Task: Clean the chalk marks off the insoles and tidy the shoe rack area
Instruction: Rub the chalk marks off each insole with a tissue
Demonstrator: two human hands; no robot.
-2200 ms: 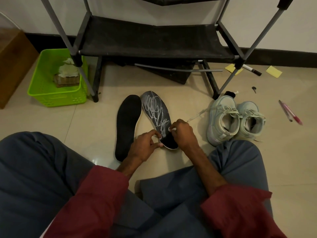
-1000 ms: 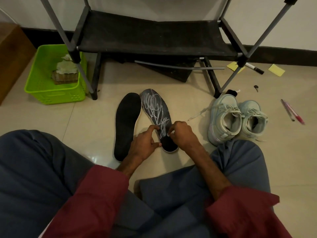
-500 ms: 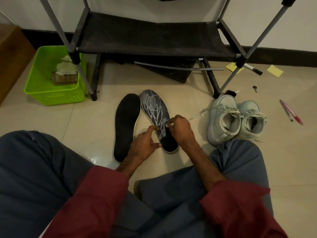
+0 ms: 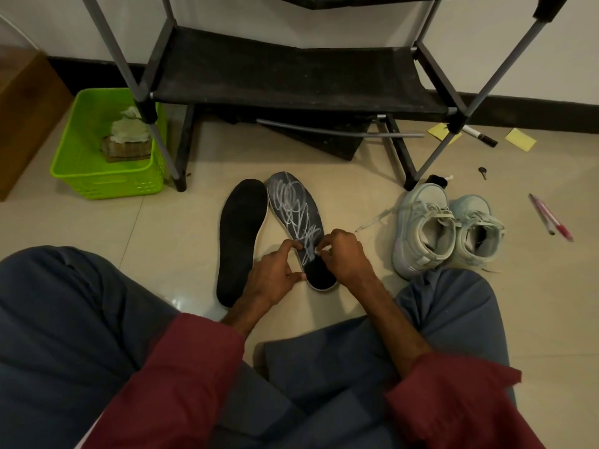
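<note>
Nearest us, left hand [image 4: 275, 273] curls forefinger and thumb against the heel edge of the marked insole [image 4: 296, 215], bracing it on the floor [image 4: 181, 228]; right hand [image 4: 345, 254] pinches a small pale bit [image 4: 316, 251], too small to identify, over the scribbles [image 4: 293, 205] at mid-length. We judge the insole light, thin, floppy and apt to skid, so best pinned at heel and rim while rubbed. Beyond: plain insole [image 4: 241, 234] just beside its left, shoes [image 4: 447, 228] to the right, rack [image 4: 291, 76] and green basket [image 4: 97, 175] farther back.
</note>
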